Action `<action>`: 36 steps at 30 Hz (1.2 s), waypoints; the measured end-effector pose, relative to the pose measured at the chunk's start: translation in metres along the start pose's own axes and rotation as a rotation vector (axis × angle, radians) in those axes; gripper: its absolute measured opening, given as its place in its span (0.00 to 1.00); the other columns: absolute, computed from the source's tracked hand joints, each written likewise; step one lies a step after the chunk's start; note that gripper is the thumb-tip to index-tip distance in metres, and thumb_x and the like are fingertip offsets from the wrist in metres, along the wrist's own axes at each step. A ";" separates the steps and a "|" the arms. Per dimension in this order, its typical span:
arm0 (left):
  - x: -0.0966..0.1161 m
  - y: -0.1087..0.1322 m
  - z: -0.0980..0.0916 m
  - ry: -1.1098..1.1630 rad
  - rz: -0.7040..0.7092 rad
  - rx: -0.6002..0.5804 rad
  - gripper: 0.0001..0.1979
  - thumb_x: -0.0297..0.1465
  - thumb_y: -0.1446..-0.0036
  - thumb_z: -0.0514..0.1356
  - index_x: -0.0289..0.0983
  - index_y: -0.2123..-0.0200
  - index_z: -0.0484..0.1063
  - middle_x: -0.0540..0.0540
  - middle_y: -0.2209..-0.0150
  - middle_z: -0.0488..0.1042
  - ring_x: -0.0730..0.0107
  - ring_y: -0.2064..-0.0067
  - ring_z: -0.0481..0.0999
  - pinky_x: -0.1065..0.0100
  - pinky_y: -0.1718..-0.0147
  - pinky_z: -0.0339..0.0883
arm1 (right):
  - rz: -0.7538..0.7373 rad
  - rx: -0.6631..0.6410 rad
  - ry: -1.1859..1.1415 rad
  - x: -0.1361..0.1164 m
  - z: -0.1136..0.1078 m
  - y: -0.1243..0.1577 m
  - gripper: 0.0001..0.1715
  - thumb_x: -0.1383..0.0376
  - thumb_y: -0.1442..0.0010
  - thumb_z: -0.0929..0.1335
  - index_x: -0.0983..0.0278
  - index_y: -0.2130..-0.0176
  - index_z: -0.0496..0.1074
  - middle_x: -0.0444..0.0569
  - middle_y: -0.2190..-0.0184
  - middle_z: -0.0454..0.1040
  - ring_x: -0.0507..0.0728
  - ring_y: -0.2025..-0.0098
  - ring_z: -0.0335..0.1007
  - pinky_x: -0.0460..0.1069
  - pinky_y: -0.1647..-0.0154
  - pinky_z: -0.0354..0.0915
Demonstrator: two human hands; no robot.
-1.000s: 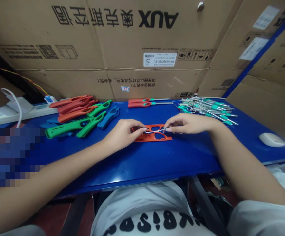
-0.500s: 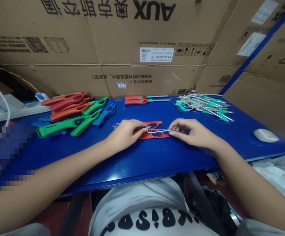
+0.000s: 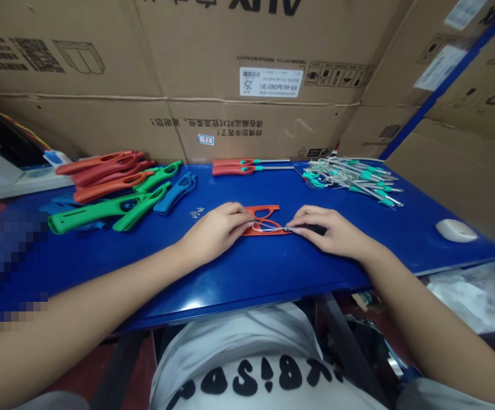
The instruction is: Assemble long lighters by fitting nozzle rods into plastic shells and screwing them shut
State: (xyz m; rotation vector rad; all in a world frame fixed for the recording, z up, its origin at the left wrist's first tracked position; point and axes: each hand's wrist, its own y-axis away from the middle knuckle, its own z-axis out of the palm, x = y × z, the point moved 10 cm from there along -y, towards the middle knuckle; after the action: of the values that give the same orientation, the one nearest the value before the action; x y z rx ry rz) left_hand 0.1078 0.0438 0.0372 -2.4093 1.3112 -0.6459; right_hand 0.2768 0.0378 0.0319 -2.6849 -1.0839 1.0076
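Observation:
Two orange lighter shell halves [image 3: 268,208] lie on the blue table between my hands, their looped handle cut-outs toward the right. A thin white wire [image 3: 267,229] runs across them from one hand to the other. With thumb and forefinger together, my left hand [image 3: 215,233] pinches the wire's left end over the shells, hiding their left part. My right hand [image 3: 335,230] is closed in a pinch at the shells' right end, on a thin grey metal tube [image 3: 288,229] where the wire ends. Most of that tube is hidden by the fingers.
Red, orange, green and blue lighter shells [image 3: 98,210] are heaped at the left. Two red lighters [image 3: 234,169] with metal tubes lie at the back. Metal tubes with teal parts and wires [image 3: 358,179] form a pile back right, beyond a white computer mouse [image 3: 456,230]. Small springs [image 3: 197,213] lie left.
The head view has tilted down slightly and shifted. Both hands keep their pinches; the wire between them hangs a little lower over the orange shells, with the right fingertips close against the shell end.

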 end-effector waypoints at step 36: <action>-0.005 0.005 -0.005 0.158 -0.103 -0.020 0.11 0.30 0.32 0.59 0.36 0.54 0.82 0.44 0.61 0.81 0.66 0.61 0.81 0.67 0.58 0.75 | 0.037 -0.037 -0.034 0.001 0.002 -0.006 0.12 0.60 0.34 0.70 0.61 0.56 0.83 0.50 0.63 0.78 0.55 0.63 0.75 0.50 0.62 0.69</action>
State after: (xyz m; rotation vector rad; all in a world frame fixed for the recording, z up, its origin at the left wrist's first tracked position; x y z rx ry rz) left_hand 0.0989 0.0447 0.0381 -2.4985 1.2647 -0.8710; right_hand 0.2722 0.0428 0.0316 -2.7361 -1.0737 1.0534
